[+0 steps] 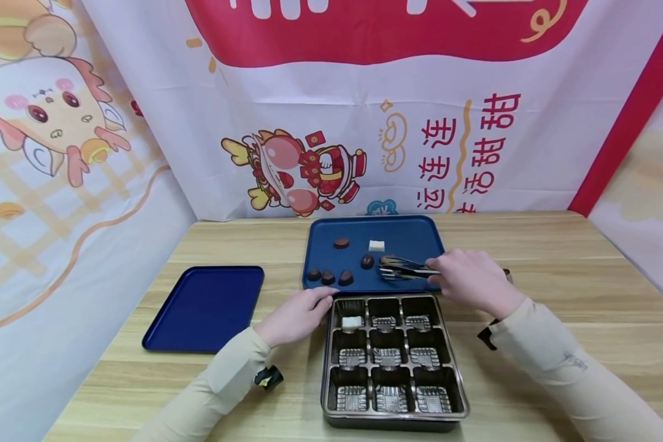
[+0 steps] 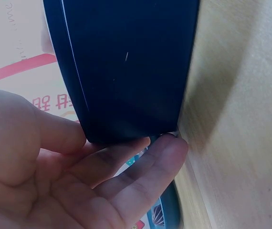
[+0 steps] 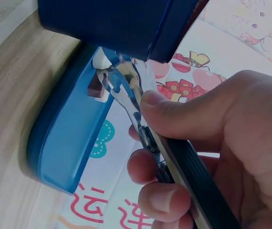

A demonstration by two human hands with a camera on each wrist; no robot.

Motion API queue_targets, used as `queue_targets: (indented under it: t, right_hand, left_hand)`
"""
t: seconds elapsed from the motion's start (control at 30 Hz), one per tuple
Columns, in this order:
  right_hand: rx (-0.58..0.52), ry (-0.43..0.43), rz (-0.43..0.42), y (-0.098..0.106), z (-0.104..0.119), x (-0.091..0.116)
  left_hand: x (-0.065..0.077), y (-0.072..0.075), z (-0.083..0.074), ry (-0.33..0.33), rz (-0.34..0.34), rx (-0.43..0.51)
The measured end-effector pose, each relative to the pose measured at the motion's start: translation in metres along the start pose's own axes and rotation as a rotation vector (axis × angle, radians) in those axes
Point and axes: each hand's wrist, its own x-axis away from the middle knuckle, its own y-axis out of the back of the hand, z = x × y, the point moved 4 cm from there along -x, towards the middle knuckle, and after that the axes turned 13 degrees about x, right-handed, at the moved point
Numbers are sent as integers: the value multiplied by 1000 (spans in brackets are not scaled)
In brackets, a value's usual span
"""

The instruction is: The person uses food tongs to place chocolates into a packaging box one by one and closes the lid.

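Note:
My left hand (image 1: 298,316) holds the far left corner of a dark, nine-compartment chocolate box (image 1: 337,393), its thumb and fingers around the corner in the left wrist view. A white chocolate (image 1: 352,322) lies in the box's far left compartment. In my right hand (image 1: 475,279) is a pair of metal tongs (image 1: 400,269) with dark handles. The tongs' tips are low over the blue tray (image 1: 376,226), overlapping a brown chocolate (image 1: 387,259). Close to them on the tray are a dark round chocolate (image 1: 367,261) and a white square chocolate (image 1: 376,246).
The same tray also bears a brown oval chocolate (image 1: 341,243) and, along its near left edge, several dark chocolates (image 1: 328,277). A darker blue tray (image 1: 204,310) lies on the wooden table (image 1: 558,270) at left. Printed cloth (image 1: 199,135) hangs behind.

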Motion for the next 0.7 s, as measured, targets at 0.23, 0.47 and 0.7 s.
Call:
queue_targets:
  t: [0.23, 0.47, 0.7]
  right_hand:
    - [-69, 13, 40, 0, -7, 1]
    - [-75, 13, 25, 9, -15, 3]
    - [-82, 13, -12, 25, -22, 7]
  left_hand:
    - [-1, 0, 0, -5, -1, -5]
    - [0, 0, 1, -1, 2, 9]
    - [-1, 0, 2, -2, 0, 8]
